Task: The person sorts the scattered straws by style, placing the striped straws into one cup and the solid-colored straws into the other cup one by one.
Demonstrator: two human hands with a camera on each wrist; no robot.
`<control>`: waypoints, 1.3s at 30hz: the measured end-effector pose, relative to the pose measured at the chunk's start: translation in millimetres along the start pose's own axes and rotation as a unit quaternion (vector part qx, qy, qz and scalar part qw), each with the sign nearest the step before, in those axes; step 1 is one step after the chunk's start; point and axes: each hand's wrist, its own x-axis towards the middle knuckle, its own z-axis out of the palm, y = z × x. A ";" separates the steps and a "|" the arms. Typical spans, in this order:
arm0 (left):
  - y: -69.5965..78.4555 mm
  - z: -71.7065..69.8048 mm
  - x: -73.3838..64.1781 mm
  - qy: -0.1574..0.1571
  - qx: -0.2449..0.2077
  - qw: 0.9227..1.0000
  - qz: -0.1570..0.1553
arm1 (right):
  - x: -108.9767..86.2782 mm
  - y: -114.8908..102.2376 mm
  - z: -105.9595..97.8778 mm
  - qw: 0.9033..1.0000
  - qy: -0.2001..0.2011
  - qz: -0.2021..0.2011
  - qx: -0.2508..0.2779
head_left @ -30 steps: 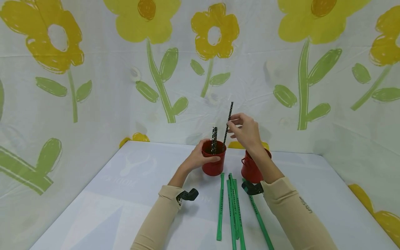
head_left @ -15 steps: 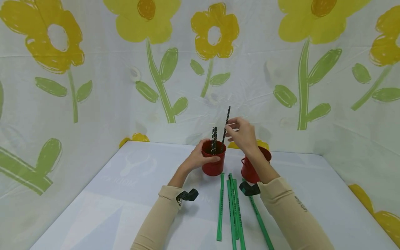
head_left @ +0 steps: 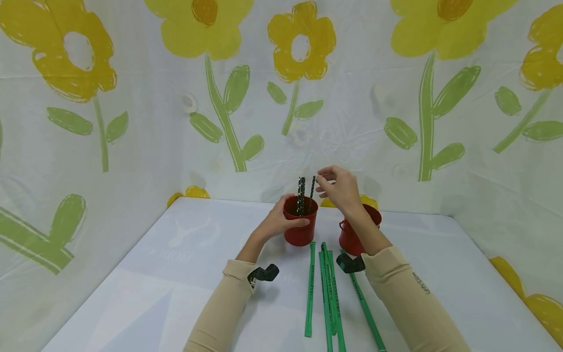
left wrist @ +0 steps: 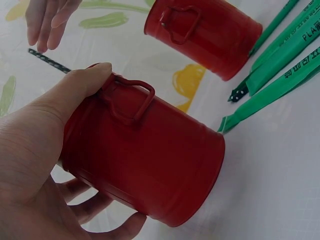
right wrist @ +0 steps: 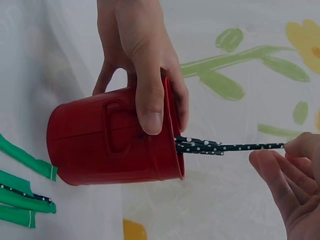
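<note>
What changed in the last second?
The dotted straw went down into the left red bucket; its top is now near the height of the other straws. Right hand shifted slightly left; whether it touches the straw is unclear. Unchanged: left hand gripping that bucket, right bucket, green strips.

- A beige right sleeve point(head_left: 411, 300) is bearing dark lettering point(head_left: 421, 282).
- Left of it, a matching left sleeve point(head_left: 224, 305) is showing.
- 2 black wrist devices point(head_left: 350, 263) are jutting left of the right sleeve.
</note>
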 end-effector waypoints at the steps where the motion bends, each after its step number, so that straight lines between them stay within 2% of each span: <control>1: 0.0 -0.4 0.6 -0.002 0.002 1.000 -0.003 | -0.2 0.3 -0.1 1.000 0.000 0.000 0.000; 5: -3.3 -1.0 4.1 -0.007 0.008 1.000 -0.008 | -2.6 2.6 -0.3 1.000 -0.001 0.003 -0.001; 12: -33.8 4.7 20.3 0.021 0.005 1.000 0.004 | -11.3 5.3 -2.2 1.000 -0.007 0.005 0.002; 14: -37.1 5.6 20.9 0.026 0.008 1.000 0.007 | -15.2 6.5 -2.5 1.000 -0.012 0.010 0.004; 22: -40.3 7.3 21.6 0.031 0.018 0.999 0.017 | -32.5 10.8 -4.5 0.999 -0.026 0.009 0.024; 31: -40.5 8.1 21.2 0.033 0.017 0.999 0.011 | -58.3 21.3 -9.1 0.999 -0.038 0.008 0.036; 39: -39.9 8.4 21.2 0.032 0.019 0.999 0.011 | -79.5 33.3 -17.5 0.995 -0.090 0.036 0.011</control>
